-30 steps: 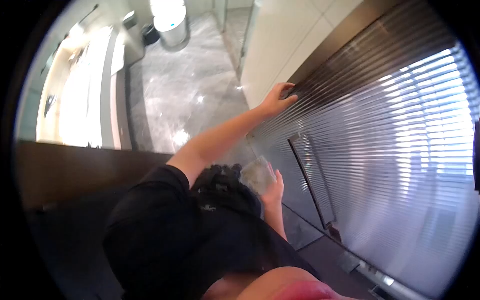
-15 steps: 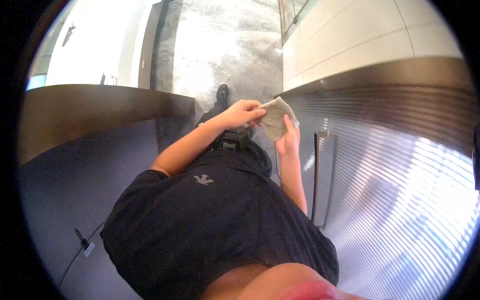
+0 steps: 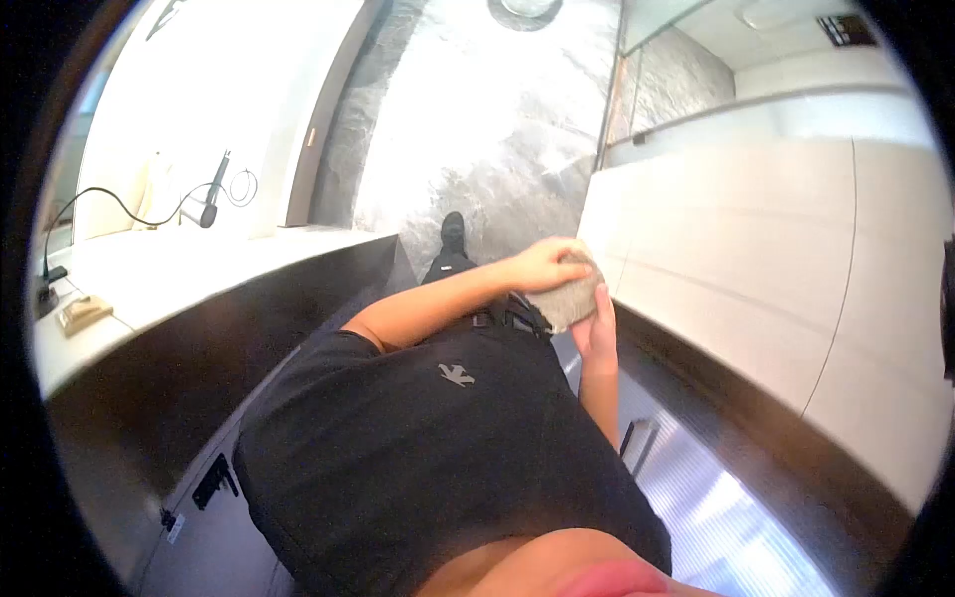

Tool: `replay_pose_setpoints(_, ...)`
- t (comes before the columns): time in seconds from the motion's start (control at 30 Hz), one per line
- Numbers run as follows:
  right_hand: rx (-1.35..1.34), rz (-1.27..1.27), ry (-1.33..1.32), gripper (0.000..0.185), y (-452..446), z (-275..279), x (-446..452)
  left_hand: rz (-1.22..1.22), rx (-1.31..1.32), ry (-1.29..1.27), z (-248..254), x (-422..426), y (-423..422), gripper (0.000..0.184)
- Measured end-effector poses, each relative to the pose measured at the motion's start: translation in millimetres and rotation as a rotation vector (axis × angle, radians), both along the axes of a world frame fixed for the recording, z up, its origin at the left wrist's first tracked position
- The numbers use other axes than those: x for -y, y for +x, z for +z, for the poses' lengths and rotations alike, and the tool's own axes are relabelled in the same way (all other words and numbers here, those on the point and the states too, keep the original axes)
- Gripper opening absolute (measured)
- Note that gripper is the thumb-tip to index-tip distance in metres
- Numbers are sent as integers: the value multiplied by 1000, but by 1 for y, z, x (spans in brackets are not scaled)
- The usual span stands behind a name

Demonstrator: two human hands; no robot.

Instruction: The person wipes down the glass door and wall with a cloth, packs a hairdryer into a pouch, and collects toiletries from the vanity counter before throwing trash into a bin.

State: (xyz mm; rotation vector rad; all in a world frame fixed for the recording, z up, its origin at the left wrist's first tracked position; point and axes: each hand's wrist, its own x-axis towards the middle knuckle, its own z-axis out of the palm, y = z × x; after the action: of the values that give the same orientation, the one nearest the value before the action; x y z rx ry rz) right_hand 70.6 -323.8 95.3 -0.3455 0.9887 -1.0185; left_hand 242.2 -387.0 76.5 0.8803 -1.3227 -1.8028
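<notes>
In the head view, the left hand (image 3: 545, 267) grasps the top of a folded cloth (image 3: 562, 305); the right hand (image 3: 597, 326) grasps its right edge, before the waist. Uneven pinching could let a fold slip toward the floor (image 3: 497, 119).

Palm of my right hand (image 3: 598, 333) hidden behind cloth (image 3: 567, 299); my legs mostly covered by black shirt (image 3: 438, 438) and forearms. Round white fixture (image 3: 529, 7) cut off at top edge, ribbed glass door (image 3: 711, 507) at bottom. Print on tag (image 3: 176, 528) too small for me to read. Countertop (image 3: 224, 264) detail lost in glare
</notes>
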Motion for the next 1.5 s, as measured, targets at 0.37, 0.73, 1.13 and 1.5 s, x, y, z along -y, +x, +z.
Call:
replay_pose_setpoints(0.37,-120,45,38,47,99,-13,135,298,265,-68,-7,110,86,38)
replay_pose_setpoints(0.73,134,338,78,52,181,-44,323,618,361,22,-5,233,191,45)
replay_pose_setpoints(1.13,139,1006,-124,31,343,-29,544,1163,73,280,30,339,309,30)
replay_pose_setpoints(1.5,-271,1334,-479,20,589,-52,560,1718,186,195,-61,271,479,40)
